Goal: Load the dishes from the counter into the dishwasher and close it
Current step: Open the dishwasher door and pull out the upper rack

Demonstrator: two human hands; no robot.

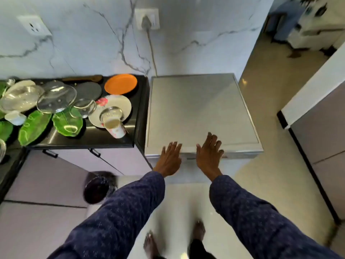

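Dishwasher (pixel 197 113) top brushed silver-grey. Counter (pixel 93 137) glossy black. Wall (pixel 84 43) white marble with grey veining; sockets (pixel 34 25) white, plug (pixel 146 22) and cord grey. Plates: one orange (pixel 121 84), one dark grey (pixel 87 90), one white with a red-pink floral print (pixel 119 103). Leaf dishes (pixel 67 122) bright green, veined. Lids (pixel 56 99) clear glass. Cup (pixel 115 127) white with pink floral print. Small white cup (pixel 15 117). Spoon (pixel 82 78) brown wood. Cabinets (pixel 56 174) pale lilac-grey, black handles (pixel 50 153). Sleeves (pixel 115 212) navy with small pale speckled motif. Bin (pixel 98 187) dark. Floor (pixel 270 165) cream.
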